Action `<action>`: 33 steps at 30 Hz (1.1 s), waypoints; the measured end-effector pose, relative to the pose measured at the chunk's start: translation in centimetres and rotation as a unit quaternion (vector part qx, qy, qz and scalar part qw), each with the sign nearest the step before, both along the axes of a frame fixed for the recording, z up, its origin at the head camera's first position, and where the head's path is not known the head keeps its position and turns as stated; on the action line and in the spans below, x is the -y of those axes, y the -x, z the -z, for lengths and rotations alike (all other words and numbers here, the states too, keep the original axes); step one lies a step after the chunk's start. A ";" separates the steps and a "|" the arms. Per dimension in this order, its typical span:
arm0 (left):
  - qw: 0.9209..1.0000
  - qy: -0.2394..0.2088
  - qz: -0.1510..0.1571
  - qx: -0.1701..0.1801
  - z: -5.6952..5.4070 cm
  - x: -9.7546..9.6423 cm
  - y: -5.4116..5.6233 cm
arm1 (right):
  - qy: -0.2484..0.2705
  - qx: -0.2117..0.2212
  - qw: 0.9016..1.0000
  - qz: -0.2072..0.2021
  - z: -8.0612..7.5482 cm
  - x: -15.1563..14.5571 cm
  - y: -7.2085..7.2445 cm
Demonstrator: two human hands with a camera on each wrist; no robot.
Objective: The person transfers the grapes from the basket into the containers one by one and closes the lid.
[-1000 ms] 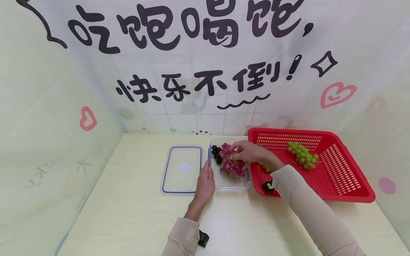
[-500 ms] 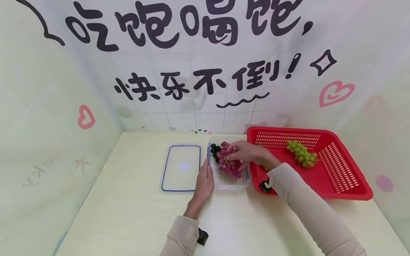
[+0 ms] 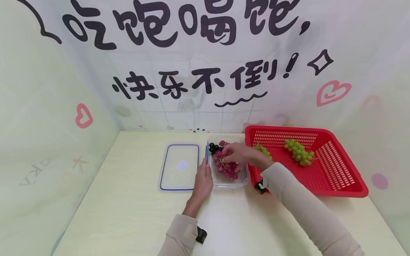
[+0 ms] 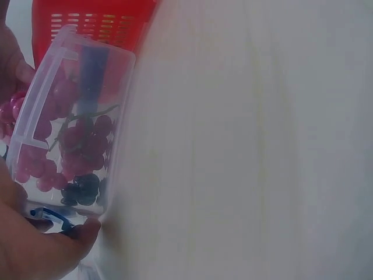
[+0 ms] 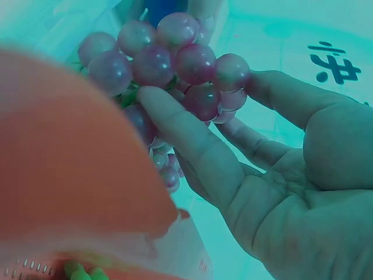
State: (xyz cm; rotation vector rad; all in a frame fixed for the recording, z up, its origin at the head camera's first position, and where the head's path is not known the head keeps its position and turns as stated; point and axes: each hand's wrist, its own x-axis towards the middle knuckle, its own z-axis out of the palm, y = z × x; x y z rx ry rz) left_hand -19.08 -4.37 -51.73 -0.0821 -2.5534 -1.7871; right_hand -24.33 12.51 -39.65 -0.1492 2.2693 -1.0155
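Black characters (image 3: 208,83) run across a pale wall (image 3: 205,55) in the upper frame, and a red basket (image 3: 315,177) bearing green grapes (image 3: 299,153) stands at right.

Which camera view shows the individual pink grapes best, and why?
The right wrist view: the pink grapes appear largest there, individually distinct. The head view shows them small, partly behind the right hand; the left wrist view, mostly through the wall of the clear box.

Two hands (image 3: 203,180) (image 3: 238,153), four grape bunches (image 3: 299,152) (image 3: 263,150) (image 3: 229,171) (image 3: 215,148), one container (image 3: 222,185), one lid (image 3: 174,167), one basket (image 3: 334,193)
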 end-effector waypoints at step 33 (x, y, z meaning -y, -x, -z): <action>1.000 -0.002 0.010 0.005 -0.3 0.1 -0.2 | 0.021 0.022 0.999 0.010 2.5 1.6 -0.5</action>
